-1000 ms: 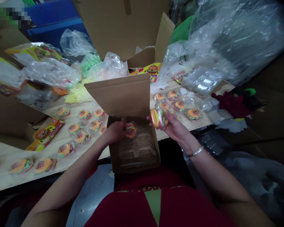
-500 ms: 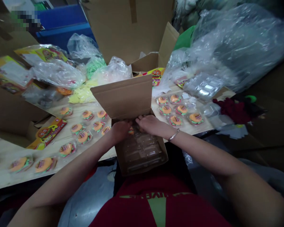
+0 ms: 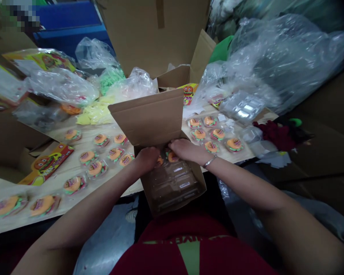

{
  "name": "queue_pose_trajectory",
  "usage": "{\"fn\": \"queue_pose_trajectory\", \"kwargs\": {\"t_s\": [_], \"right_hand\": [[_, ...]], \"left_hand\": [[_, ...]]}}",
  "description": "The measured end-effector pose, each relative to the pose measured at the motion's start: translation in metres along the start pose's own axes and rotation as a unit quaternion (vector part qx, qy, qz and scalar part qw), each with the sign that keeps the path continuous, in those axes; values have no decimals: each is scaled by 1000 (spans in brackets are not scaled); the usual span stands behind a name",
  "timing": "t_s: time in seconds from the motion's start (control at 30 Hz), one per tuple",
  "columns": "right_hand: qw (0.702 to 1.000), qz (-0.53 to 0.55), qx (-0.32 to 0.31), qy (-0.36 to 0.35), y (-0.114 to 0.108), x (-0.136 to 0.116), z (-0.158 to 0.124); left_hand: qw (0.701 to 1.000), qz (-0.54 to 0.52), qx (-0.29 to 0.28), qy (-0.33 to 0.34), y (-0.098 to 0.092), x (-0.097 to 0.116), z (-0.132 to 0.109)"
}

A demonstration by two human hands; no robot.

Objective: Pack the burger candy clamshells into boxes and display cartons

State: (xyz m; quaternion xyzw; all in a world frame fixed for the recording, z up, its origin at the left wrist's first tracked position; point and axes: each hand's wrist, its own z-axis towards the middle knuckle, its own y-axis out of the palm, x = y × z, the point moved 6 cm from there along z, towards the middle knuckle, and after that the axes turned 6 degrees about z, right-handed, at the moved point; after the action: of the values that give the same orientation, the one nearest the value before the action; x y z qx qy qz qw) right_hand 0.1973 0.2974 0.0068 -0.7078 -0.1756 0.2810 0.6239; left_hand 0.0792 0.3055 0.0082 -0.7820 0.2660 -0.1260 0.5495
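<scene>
Packaged burgers (image 3: 96, 168) dot the left of the table (image 3: 55, 185). The left hand (image 3: 147, 158) curls inside an open cardboard box (image 3: 149, 118); two burger packs (image 3: 172, 156) sit between the hands. The right hand (image 3: 182, 149) curls beside the second. Whether either pinches, I cannot tell.

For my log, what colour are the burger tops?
The burger tops are orange, clearest in the head view.

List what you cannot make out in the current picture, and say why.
1. Much of the left burger in the box: head view, hidden by the left hand.
2. Part of the right burger in the box: head view, hidden by the right hand.
3. Words on the leftmost burger: head view, blurred.
4. Top of the big carton: head view, cut off by the upper edge.
</scene>
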Motion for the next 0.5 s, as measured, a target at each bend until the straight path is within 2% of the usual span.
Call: {"fn": "queue_pose_trajectory", "kwargs": {"t_s": [0.1,0.2,0.27,0.33,0.37,0.4,0.43,0.5], "right_hand": [[1000,-19,16,2,-2,-3,2],[997,-61,39,20,-6,-20,-3],[992,-81,95,-7,-14,-31,-16],[981,-64,183,-30,-25,-25,-42],[974,-40,224,-8,-30,-10,-60],[965,-12,259,45,-34,14,-80],[950,19,282,129,-34,44,-104],[898,69,289,323,-25,109,-154]], "left_hand": [[1000,24,0,-9,-1,2,3],[999,50,10,-19,-2,6,0],[997,62,27,-21,-3,9,-8],[996,72,53,-21,-6,13,-21],[995,73,71,-20,-10,16,-27],[993,64,96,-13,-16,21,-31],[991,40,129,2,-25,30,-34],[977,-65,194,59,-48,58,-30]]}}
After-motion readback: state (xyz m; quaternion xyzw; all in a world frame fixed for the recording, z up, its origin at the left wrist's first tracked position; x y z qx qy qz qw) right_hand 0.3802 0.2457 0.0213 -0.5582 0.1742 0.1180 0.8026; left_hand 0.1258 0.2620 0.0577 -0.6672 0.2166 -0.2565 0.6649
